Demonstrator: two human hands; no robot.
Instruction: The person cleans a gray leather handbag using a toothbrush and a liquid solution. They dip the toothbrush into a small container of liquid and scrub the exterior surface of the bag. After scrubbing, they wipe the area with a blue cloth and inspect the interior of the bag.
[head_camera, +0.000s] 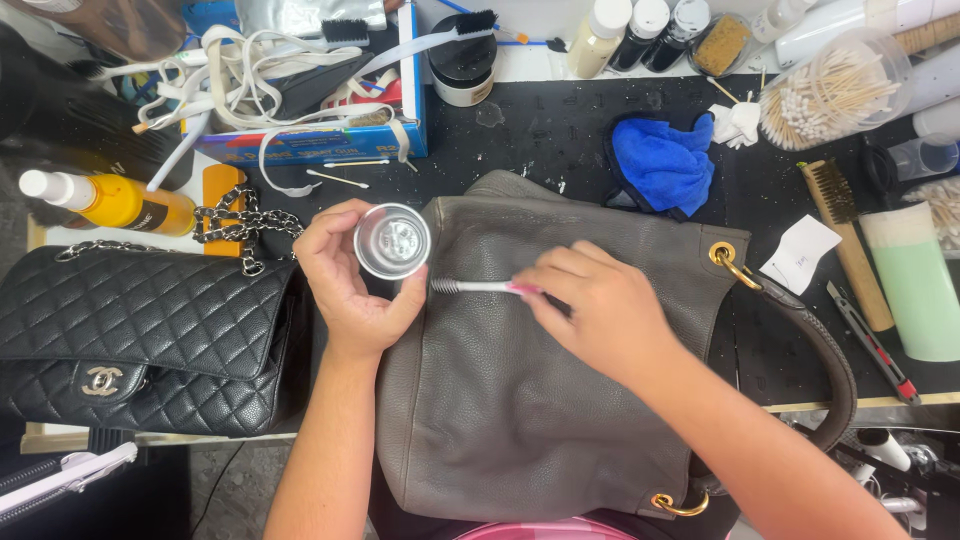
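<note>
A grey leather bag (500, 400) lies flat on the black worktop in front of me. My left hand (345, 280) holds a small round metal tin (392, 240) over the bag's upper left corner, its open side facing up. My right hand (600, 305) grips a thin brush (475, 287) with a pink handle, its bristled tip pointing left, just below the tin. The bag's brown strap (825, 360) with gold rings curves off to the right.
A black quilted bag with a chain (140, 330) lies at the left, beside a yellow spray bottle (110, 200). A blue cloth (665, 165), a jar of cotton swabs (830, 90), a wooden brush (850, 240), a green cylinder (915, 280) and a cutter (870, 340) crowd the right. A box of white straps (300, 90) stands behind.
</note>
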